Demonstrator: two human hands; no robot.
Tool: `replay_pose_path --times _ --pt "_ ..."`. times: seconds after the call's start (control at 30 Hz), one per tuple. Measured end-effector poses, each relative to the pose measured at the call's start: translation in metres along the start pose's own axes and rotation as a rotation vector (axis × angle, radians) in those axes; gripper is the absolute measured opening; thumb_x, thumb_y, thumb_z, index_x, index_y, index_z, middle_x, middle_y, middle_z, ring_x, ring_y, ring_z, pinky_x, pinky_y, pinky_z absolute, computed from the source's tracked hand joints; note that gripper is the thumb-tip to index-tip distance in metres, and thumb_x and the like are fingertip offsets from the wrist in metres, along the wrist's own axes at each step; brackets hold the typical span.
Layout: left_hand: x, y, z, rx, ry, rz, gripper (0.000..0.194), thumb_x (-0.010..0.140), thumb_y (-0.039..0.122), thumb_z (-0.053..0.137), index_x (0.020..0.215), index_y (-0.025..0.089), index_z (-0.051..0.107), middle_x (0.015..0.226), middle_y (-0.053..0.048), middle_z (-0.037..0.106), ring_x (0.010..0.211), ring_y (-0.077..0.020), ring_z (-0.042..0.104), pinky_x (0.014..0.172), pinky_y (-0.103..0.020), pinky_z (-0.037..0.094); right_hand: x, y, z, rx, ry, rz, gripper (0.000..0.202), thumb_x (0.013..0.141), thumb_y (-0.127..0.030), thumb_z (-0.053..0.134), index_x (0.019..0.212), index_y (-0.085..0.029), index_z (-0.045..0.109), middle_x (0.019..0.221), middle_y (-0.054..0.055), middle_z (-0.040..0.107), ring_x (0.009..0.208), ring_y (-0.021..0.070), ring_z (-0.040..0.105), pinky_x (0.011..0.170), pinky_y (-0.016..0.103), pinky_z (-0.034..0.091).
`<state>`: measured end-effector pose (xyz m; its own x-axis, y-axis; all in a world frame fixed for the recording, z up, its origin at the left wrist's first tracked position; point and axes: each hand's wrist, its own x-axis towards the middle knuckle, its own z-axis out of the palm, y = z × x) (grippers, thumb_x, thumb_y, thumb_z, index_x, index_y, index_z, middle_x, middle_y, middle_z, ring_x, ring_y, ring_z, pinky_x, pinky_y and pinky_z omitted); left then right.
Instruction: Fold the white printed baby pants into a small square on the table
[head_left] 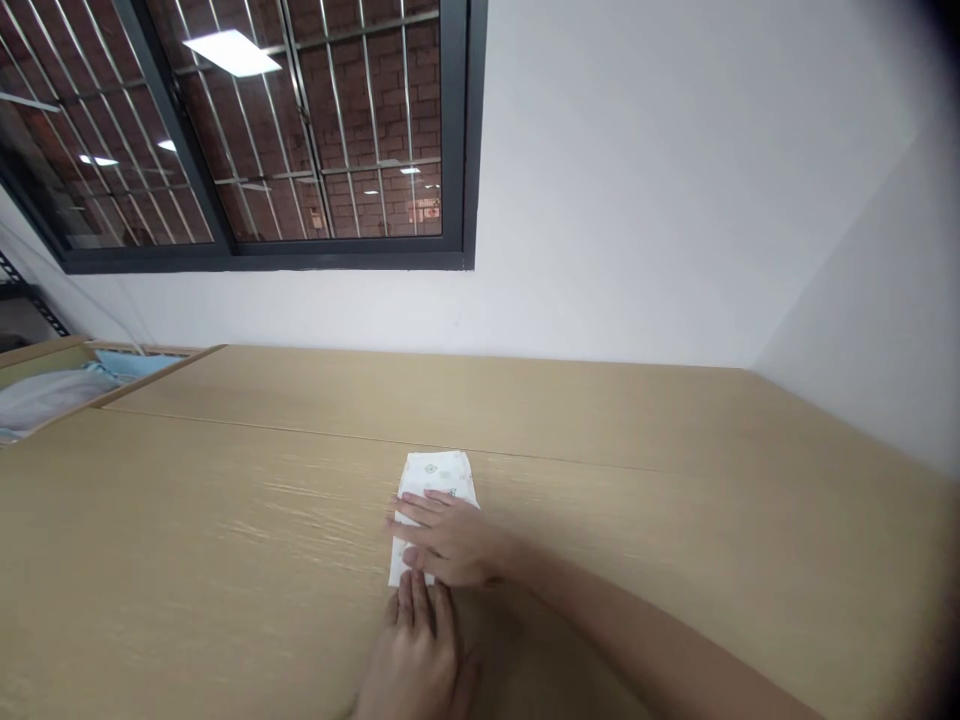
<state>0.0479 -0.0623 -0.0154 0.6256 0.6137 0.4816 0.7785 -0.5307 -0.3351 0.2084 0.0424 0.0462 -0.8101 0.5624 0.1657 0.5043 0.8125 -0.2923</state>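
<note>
A flat white rectangular piece point(435, 468), printed with small motifs, lies on the wooden tabletop point(225, 560); whether it is paper, cloth or a folded pad I cannot tell. Across its middle rests my right hand point(454, 540), palm down with fingers stretched to the left, covering much of the print. My left hand point(412, 650) comes up from below, fingers extended and their tips at the piece's lower edge, close under my right hand. Neither hand is closed around anything.
A wooden-edged bin point(154, 375) at the left holds pale blue and whitish soft material. A seam runs across the tabletop. Behind stand a white wall point(615, 180) and a dark-framed window point(461, 130) with bars beyond it.
</note>
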Motion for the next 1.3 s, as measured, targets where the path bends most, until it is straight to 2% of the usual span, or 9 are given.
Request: replay_pose_path --times 0.27,0.43,0.57,0.73,0.87,0.93,1.03,1.2,1.3 --pt "-0.008 0.003 0.013 -0.065 0.021 -0.026 0.062 0.088 0.04 0.057 0.132 -0.002 0.056 0.124 -0.038 0.062 0.113 -0.0478 0.064 0.083 -0.056 0.06 0.018 0.065 -0.015 -0.13 0.026 0.103 0.062 0.107 -0.054 0.028 0.16 -0.02 0.03 0.166 0.007 0.023 0.155 0.0251 0.019 0.126 0.049 0.015" --pt "-0.01 0.003 0.019 -0.078 -0.053 -0.025 0.061 0.09 0.042 0.054 0.133 -0.001 0.058 0.125 -0.037 0.061 0.114 -0.0482 0.064 0.084 -0.057 0.061 0.021 0.081 -0.019 -0.124 0.046 0.129 0.065 0.107 -0.055 0.026 0.161 -0.018 0.028 0.167 0.009 0.02 0.155 0.0236 0.015 0.127 0.046 0.013" --pt "0.008 -0.008 0.001 -0.15 -0.278 -0.021 0.054 0.093 0.04 0.05 0.131 0.004 0.062 0.123 -0.033 0.065 0.113 -0.044 0.067 0.085 -0.052 0.062 0.013 0.065 -0.028 -0.164 0.143 0.131 0.063 0.107 -0.05 0.027 0.159 -0.014 0.029 0.166 0.013 0.025 0.155 0.0255 0.017 0.125 0.047 0.017" --pt "0.048 -0.052 -0.049 -0.501 -0.643 -0.102 0.03 0.097 0.026 0.043 0.108 0.019 0.069 0.106 -0.012 0.074 0.092 -0.0323 0.072 0.081 -0.047 0.06 -0.018 0.018 -0.05 -0.14 0.249 0.183 0.047 0.104 -0.046 0.04 0.139 -0.017 0.055 0.137 0.015 0.059 0.124 0.0295 0.051 0.105 0.048 0.04" --pt "0.064 -0.09 -0.063 -0.644 -0.649 -0.095 0.022 0.091 0.028 0.058 0.109 0.021 0.067 0.122 -0.011 0.068 0.115 -0.031 0.064 0.098 -0.043 0.052 -0.051 -0.008 -0.045 -0.011 0.147 0.142 0.054 0.095 -0.06 0.052 0.127 -0.018 0.061 0.112 0.013 0.065 0.101 0.0284 0.057 0.095 0.045 0.044" --pt "0.069 -0.101 -0.061 -0.632 -0.648 -0.088 0.03 0.085 0.026 0.063 0.114 0.019 0.064 0.134 -0.013 0.061 0.125 -0.0315 0.058 0.105 -0.042 0.047 -0.065 -0.016 -0.035 0.035 0.122 0.154 0.073 0.087 -0.069 0.059 0.138 -0.017 0.054 0.119 0.015 0.064 0.107 0.031 0.057 0.099 0.048 0.041" --pt "0.075 -0.103 -0.059 -0.587 -0.706 -0.066 0.023 0.084 0.016 0.056 0.105 0.018 0.064 0.125 -0.013 0.065 0.116 -0.0293 0.063 0.099 -0.04 0.049 -0.079 -0.024 -0.023 0.071 0.108 0.206 0.099 0.076 -0.068 0.071 0.153 -0.016 0.037 0.139 0.018 0.055 0.125 0.0359 0.05 0.109 0.05 0.034" --pt "0.084 -0.105 -0.062 -0.555 -0.711 -0.025 0.017 0.087 0.015 0.044 0.093 0.019 0.06 0.104 -0.011 0.069 0.1 -0.0291 0.067 0.086 -0.038 0.048 -0.084 -0.029 -0.026 0.107 0.102 0.267 0.071 0.076 -0.029 0.068 0.143 -0.018 0.046 0.128 0.013 0.061 0.118 0.0305 0.053 0.104 0.046 0.038" --pt "0.086 -0.12 -0.059 -0.683 -0.708 -0.075 0.017 0.094 0.028 0.04 0.099 0.021 0.055 0.1 -0.01 0.068 0.092 -0.0277 0.065 0.08 -0.038 0.046 -0.082 -0.026 -0.032 0.091 0.088 0.303 0.059 0.075 -0.024 0.067 0.132 -0.018 0.053 0.11 0.01 0.066 0.103 0.0295 0.056 0.095 0.045 0.043"
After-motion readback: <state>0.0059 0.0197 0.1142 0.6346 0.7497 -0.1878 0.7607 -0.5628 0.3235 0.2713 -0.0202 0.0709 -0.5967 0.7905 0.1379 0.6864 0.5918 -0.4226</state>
